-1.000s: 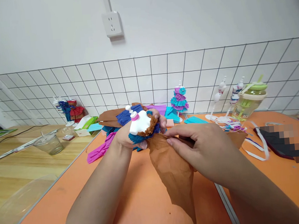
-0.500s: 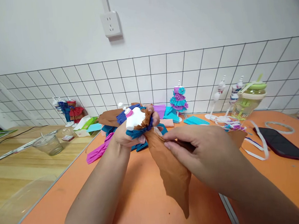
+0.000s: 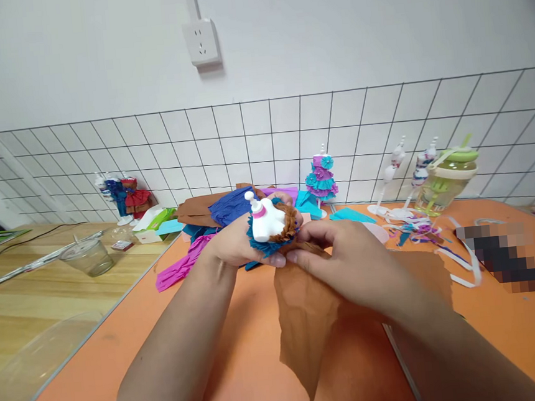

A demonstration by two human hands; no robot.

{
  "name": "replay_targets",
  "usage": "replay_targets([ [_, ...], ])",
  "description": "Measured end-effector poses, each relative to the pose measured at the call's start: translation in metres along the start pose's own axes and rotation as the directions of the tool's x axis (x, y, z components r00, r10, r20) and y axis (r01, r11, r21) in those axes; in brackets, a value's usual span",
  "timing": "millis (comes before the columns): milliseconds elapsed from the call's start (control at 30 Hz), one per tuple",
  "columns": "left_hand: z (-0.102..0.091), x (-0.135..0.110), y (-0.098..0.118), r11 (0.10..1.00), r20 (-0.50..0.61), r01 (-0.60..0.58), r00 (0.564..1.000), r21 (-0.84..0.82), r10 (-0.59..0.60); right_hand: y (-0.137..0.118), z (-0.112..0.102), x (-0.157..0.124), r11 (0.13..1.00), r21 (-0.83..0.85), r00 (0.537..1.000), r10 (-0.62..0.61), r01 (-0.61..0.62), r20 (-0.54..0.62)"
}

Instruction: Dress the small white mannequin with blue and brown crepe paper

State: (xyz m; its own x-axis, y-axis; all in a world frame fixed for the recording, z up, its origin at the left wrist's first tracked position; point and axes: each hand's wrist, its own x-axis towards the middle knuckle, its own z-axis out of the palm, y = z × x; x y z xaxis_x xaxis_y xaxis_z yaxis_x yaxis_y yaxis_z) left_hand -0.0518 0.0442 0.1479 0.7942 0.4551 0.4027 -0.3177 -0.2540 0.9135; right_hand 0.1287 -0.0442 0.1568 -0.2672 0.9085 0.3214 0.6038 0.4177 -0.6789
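Gently, mid-frame, my left hand (image 3: pixel 238 240) closes round the figure (image 3: pixel 268 221); my right hand (image 3: pixel 349 249) pinches paper (image 3: pixel 303 310). I'd gather small, even folds.

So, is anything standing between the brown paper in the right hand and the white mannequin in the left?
No separate object visibly does. The right hand pinches the brown paper close beside the white mannequin that the left hand holds; whether the two touch is hidden.
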Motion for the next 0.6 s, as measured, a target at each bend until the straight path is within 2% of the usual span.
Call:
replay_targets([
  [133, -0.002, -0.005, -0.004, 0.999, -0.089, 0.034, 0.995, -0.035, -0.037, 0.014, 0.001, 0.009, 0.985, 0.174, 0.994, -0.037, 0.018, 0.106],
  [233, -0.005, -0.007, -0.009, 0.990, -0.138, 0.084, 0.986, -0.113, -0.099, 0.022, -0.002, 0.013, 0.975, 0.221, 0.990, -0.030, -0.002, 0.139],
  [367, -0.006, -0.005, -0.014, 0.974, -0.173, 0.136, 0.971, -0.181, -0.168, 0.022, -0.005, 0.014, 0.987, 0.159, 0.997, -0.010, -0.001, 0.071],
  [500, -0.005, -0.003, -0.014, 0.970, -0.199, 0.139, 0.963, -0.201, -0.180, 0.015, -0.006, 0.012, 0.998, 0.068, 1.000, -0.014, 0.013, 0.006],
  [600, -0.005, -0.005, -0.013, 0.969, -0.218, 0.098, 0.965, -0.225, -0.148, 0.013, -0.005, 0.010, 0.984, 0.178, 1.000, -0.022, 0.019, 0.017],
])
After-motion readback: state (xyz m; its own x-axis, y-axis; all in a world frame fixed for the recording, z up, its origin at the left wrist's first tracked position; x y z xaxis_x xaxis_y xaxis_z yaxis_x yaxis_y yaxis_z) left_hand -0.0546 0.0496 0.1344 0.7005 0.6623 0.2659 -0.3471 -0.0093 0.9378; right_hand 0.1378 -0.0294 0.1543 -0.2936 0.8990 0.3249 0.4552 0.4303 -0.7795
